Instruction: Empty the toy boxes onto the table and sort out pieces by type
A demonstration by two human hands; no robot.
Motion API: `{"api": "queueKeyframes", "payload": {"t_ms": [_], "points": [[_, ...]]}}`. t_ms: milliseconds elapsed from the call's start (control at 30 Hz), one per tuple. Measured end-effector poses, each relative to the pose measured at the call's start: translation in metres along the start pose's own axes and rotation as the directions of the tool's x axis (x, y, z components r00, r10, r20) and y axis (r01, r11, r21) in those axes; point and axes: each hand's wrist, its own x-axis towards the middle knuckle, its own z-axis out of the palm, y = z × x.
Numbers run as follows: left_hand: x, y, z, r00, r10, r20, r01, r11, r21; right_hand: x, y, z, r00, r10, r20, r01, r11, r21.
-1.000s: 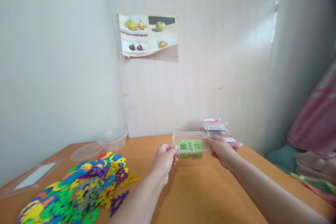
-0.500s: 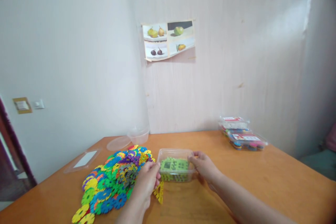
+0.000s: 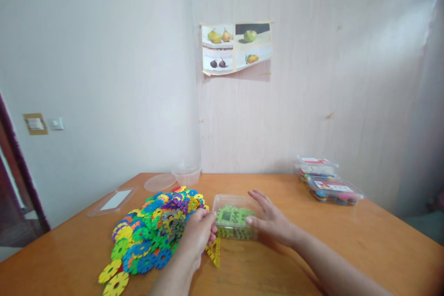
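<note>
A clear plastic box (image 3: 225,200) with light green plastic pieces (image 3: 234,216) inside rests on the table in front of me. My left hand (image 3: 200,229) pinches the box's left rim between thumb and fingers. At the right side, my right hand (image 3: 272,219) has its fingers spread, the thumb by the rim; whether it touches the box I cannot tell. A yellow triangular piece (image 3: 214,252) lies just below the left hand. Beside that hand spreads a heap of colourful notched plastic discs (image 3: 149,236), partly hidden by the forearm.
A clear round tub (image 3: 187,175) and its flat lid (image 3: 159,182) stand at the back left. Nearer is a clear lid with a white label (image 3: 116,200). Clear labelled boxes (image 3: 333,189) sit at the back right of the wooden table (image 3: 347,245). Walls rise behind it.
My right hand has loosened from the box's right rim and its fingers have spread. The left hand keeps its hold. My view has shifted slightly to the left.
</note>
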Motion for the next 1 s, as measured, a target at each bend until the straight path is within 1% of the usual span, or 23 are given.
{"api": "queueKeyframes", "payload": {"t_ms": [33, 100, 233, 300, 433, 567, 667, 767, 867, 1000], "points": [[0.000, 0.000, 0.000, 1.000, -0.007, 0.003, 0.007, 1.000, -0.003, 0.000, 0.000, -0.002, 0.999, -0.017, 0.050, 0.018, 1.000, -0.021], [-0.001, 0.000, 0.001, 1.000, -0.016, 0.006, 0.016, 1.000, -0.012, 0.000, -0.002, -0.004, 0.995, -0.030, 0.095, 0.036, 0.998, -0.056], [-0.001, 0.002, 0.000, 0.999, -0.035, 0.018, 0.035, 0.999, -0.021, -0.001, -0.005, -0.008, 0.991, -0.060, 0.122, 0.071, 0.994, -0.089], [0.000, 0.001, 0.000, 0.999, -0.037, 0.034, 0.038, 0.999, -0.034, -0.001, -0.006, -0.007, 0.991, -0.072, 0.116, 0.083, 0.992, -0.097], [0.003, -0.002, -0.001, 0.998, -0.009, 0.054, 0.013, 0.997, -0.078, -0.002, -0.005, 0.002, 0.994, -0.098, 0.037, 0.101, 0.991, -0.091], [0.004, -0.006, 0.001, 0.999, -0.016, 0.045, 0.020, 0.996, -0.085, -0.005, -0.003, 0.014, 0.991, -0.114, -0.067, 0.110, 0.992, -0.059], [0.004, -0.009, 0.002, 0.999, -0.018, 0.031, 0.021, 0.995, -0.098, -0.006, -0.005, 0.020, 0.986, -0.103, -0.130, 0.099, 0.994, -0.034], [0.004, -0.009, 0.003, 0.999, -0.046, 0.001, 0.046, 0.993, -0.113, -0.006, -0.008, 0.024, 0.982, -0.071, -0.175, 0.072, 0.997, -0.003], [0.002, -0.006, 0.003, 0.998, -0.063, 0.001, 0.062, 0.991, -0.121, -0.005, -0.012, 0.027, 0.977, -0.018, -0.211, 0.039, 0.995, 0.093], [0.000, -0.003, 0.003, 0.999, -0.030, 0.014, 0.031, 0.996, -0.079, -0.003, -0.020, 0.028, 0.969, 0.050, -0.243, 0.015, 0.966, 0.258]]}}
